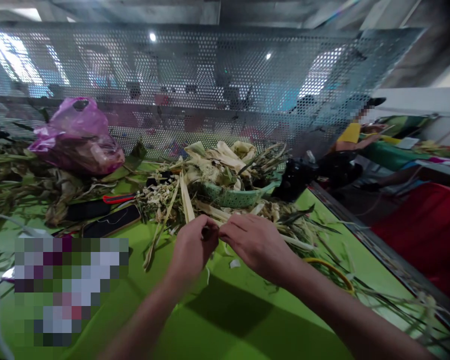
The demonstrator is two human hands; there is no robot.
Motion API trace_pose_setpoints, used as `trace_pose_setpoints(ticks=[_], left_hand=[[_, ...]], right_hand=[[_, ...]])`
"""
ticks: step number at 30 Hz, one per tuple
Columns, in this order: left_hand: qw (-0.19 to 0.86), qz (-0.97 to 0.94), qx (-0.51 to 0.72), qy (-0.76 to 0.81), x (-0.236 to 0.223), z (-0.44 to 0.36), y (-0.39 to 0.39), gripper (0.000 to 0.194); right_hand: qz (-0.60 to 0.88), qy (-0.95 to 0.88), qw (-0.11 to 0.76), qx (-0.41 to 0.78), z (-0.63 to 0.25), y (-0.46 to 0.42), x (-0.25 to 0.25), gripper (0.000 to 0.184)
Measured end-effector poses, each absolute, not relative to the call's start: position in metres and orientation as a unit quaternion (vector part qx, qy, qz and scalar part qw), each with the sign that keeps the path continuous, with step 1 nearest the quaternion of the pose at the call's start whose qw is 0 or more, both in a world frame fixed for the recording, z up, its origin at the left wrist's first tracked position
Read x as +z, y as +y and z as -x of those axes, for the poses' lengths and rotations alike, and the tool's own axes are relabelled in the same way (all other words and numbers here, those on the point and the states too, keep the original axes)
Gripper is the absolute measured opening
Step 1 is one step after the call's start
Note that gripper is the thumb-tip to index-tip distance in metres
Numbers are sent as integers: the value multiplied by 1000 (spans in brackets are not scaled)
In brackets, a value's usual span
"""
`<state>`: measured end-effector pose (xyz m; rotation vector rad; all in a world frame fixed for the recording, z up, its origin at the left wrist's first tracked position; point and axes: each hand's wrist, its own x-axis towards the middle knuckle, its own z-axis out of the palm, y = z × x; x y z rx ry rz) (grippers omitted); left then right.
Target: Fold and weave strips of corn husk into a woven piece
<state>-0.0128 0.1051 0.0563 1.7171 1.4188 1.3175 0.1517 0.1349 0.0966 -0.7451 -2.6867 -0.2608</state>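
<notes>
My left hand [197,240] is closed, its fingers curled and pinched together over the green tabletop. Against it, my right hand [253,242] is also closed, fingertips meeting those of the left. Whatever is pinched between them is hidden by the fingers. A pale dried husk strip [186,197] runs up from behind my left hand; whether it is gripped cannot be told. Just beyond both hands stands a green perforated basket [230,196] heaped with dried husks [225,160]. Loose strips and scraps lie around it, and a small pale scrap [234,263] lies below my right hand.
Left of the hands lie a dark phone [111,221], a red-handled cutting tool [118,198] and a pink plastic bag [80,140] among dried leaves. A yellow ring [332,272] is near my right forearm. A perforated metal screen [195,85] stands behind; another person [354,132] is at right.
</notes>
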Motion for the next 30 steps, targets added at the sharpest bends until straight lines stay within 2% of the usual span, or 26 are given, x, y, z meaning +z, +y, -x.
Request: trace_pose_setpoints(ticks=[2, 4, 8, 10, 12, 14, 19, 22, 26, 30], left_hand=[[246, -680, 456, 520, 58, 13, 103, 9], [270, -686, 437, 515, 59, 13, 104, 9], [479, -603, 448, 454, 62, 15, 106, 5], [572, -522, 476, 416, 63, 16, 106, 12], [622, -435, 516, 398, 64, 16, 105, 20], [635, -371, 550, 396, 63, 15, 105, 24], [590, -343, 591, 430, 59, 15, 109, 23], [516, -403, 590, 472, 56, 17, 113, 19], [386, -521, 537, 540, 58, 19, 112, 13], [309, -600, 495, 548, 59, 17, 108, 5]], right_hand=[[255, -948, 177, -62, -154, 138, 98, 15], [267, -942, 203, 4, -156, 143, 100, 16], [314, -891, 274, 178, -161, 154, 99, 11], [327, -858, 307, 249, -162, 157, 96, 9], [326, -839, 336, 277, -161, 157, 93, 10], [316, -845, 348, 254, -159, 155, 91, 10], [283, -908, 308, 41, -155, 143, 91, 16], [257, -927, 263, -75, -153, 137, 93, 20], [243, -938, 213, -125, -150, 134, 94, 20], [230, -948, 190, -107, -150, 133, 94, 20]])
